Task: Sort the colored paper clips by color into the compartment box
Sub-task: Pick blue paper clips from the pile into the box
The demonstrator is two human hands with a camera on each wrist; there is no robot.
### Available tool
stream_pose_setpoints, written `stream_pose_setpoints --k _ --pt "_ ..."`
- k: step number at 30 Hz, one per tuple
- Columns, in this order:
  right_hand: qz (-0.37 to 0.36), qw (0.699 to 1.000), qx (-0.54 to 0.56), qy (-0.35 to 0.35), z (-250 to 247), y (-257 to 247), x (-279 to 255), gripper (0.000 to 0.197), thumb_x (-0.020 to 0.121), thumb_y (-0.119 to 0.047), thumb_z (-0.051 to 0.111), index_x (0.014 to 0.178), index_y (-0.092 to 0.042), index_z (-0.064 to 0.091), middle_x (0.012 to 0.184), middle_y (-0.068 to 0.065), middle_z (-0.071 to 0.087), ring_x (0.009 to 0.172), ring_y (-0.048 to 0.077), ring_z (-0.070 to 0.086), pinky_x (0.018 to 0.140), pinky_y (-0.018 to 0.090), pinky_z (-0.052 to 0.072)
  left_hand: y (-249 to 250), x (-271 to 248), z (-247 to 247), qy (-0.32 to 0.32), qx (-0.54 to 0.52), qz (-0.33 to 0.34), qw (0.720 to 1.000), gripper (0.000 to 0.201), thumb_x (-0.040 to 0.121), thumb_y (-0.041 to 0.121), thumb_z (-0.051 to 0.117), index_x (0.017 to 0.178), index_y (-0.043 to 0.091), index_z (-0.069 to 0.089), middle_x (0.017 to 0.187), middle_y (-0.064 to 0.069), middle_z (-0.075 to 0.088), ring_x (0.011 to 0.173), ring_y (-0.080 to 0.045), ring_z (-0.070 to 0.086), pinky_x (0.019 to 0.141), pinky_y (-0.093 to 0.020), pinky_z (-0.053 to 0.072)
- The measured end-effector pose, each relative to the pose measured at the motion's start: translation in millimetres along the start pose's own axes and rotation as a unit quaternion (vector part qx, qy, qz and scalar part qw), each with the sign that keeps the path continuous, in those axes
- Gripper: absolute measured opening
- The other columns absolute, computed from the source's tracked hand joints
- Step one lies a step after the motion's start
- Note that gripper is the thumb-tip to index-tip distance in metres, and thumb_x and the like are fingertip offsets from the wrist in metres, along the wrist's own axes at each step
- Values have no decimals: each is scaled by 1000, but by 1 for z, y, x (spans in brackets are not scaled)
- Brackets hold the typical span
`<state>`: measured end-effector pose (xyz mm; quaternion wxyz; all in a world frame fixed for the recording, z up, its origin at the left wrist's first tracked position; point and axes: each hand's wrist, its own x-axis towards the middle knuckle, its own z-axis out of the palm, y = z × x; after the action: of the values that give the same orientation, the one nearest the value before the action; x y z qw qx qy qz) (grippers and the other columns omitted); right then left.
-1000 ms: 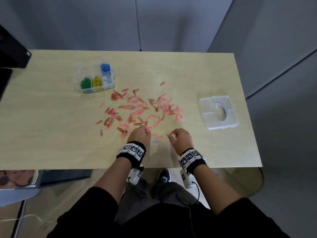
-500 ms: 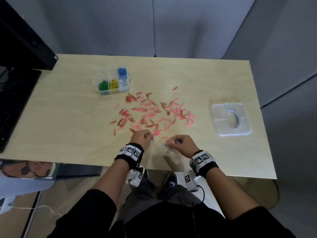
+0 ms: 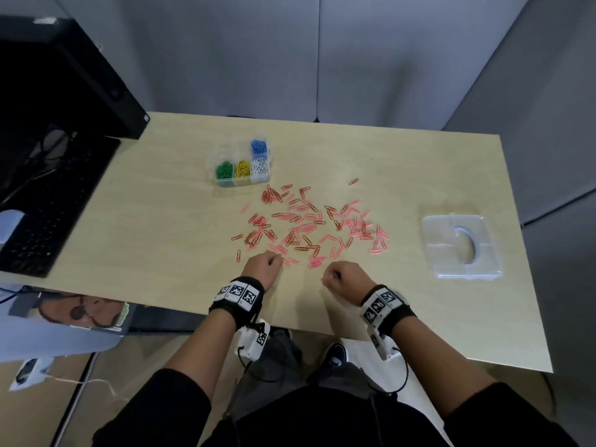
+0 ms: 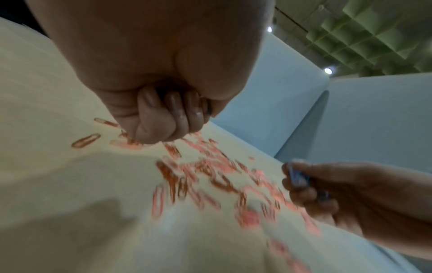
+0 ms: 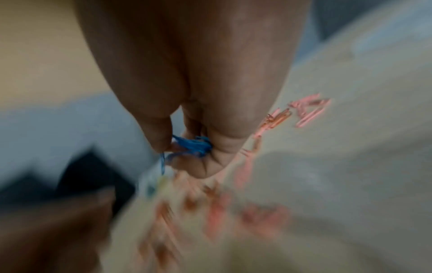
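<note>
Right wrist: blue clips [image 5: 191,145] between fingers [image 5: 158,133]

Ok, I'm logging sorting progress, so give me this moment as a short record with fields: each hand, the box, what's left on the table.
left hand: fingers curled at the near edge of the loose clips; contents hidden
right hand: holds blue paper clips
compartment box: green, yellow, white and blue clips in separate compartments
loose clips: red and pink, scattered on the table
lid: clear, lying apart to the right
</note>
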<state>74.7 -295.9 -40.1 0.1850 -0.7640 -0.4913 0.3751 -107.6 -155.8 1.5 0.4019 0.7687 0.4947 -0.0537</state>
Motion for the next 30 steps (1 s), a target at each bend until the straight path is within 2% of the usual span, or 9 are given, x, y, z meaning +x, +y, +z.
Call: stream_pose_setpoints --k 3,5,7,10,14,20,24,28,30 --pt "5 945 326 0 -42 -23 22 21 101 -16 53 83 -10 61 75 5 60 65 13 55 63 24 48 1 17 -28 39 -67 5 997 38 104 34 39 82 11 60 87 -12 66 88 -27 61 71 -31 42" --pt "4 872 489 -7 -75 -45 46 22 103 -13 48 88 -4 61 79 6 59 68 11 54 62 20 48 5 35 -51 18 -178 -18 984 35 105 32 37 81 15 56 68 -5 56 62 -22 50 57 -29 37" --pt "4 826 563 -19 -105 -67 70 21 104 -12 45 93 -2 59 83 6 59 69 10 55 63 17 50 11 57 -76 -30 -299 -55 952 30 106 22 35 91 12 59 62 -3 44 52 -16 36 47 -24 29" --pt "26 803 594 -36 -132 -97 111 15 103 -8 45 95 -3 58 85 6 60 69 9 55 62 15 51 20 91 -120 -89 -436 -87 891 30 105 16 36 115 3 60 71 -6 52 57 -13 43 47 -19 37" --pt "75 828 556 -13 -150 -128 173 17 99 -1 51 112 -3 61 80 5 59 65 9 55 61 15 51 25 156 -167 -102 -565 -100 813 50 106 34 31 117 -3 63 98 -18 65 79 -22 63 81 -31 54" --pt "78 900 425 57 -164 -155 268 20 97 6 50 112 6 64 76 9 57 62 10 53 56 14 47 50 241 -206 -88 -627 -94 768 62 106 43 26 127 -7 57 118 -26 61 108 -31 60 90 -32 54" --pt "76 949 291 92 -160 -160 316 22 95 7 52 110 9 67 72 10 61 56 11 54 56 16 50 65 277 -204 -83 -569 -96 812 62 105 45 28 135 -6 48 127 -25 57 114 -29 56 104 -33 46" --pt "80 977 169 99 -151 -168 341 20 91 0 56 94 -11 73 77 10 70 59 14 61 71 29 58 69 296 -190 -60 -448 -90 888 67 104 51 24 145 1 38 133 -15 55 111 -21 49 89 -28 42" --pt "86 984 124 94 -147 -173 345 21 89 -1 58 93 -13 74 84 13 74 68 18 66 79 31 59 62 299 -186 -70 -412 -85 904 74 100 61 22 148 7 36 148 -10 44 131 -22 43 108 -35 34"
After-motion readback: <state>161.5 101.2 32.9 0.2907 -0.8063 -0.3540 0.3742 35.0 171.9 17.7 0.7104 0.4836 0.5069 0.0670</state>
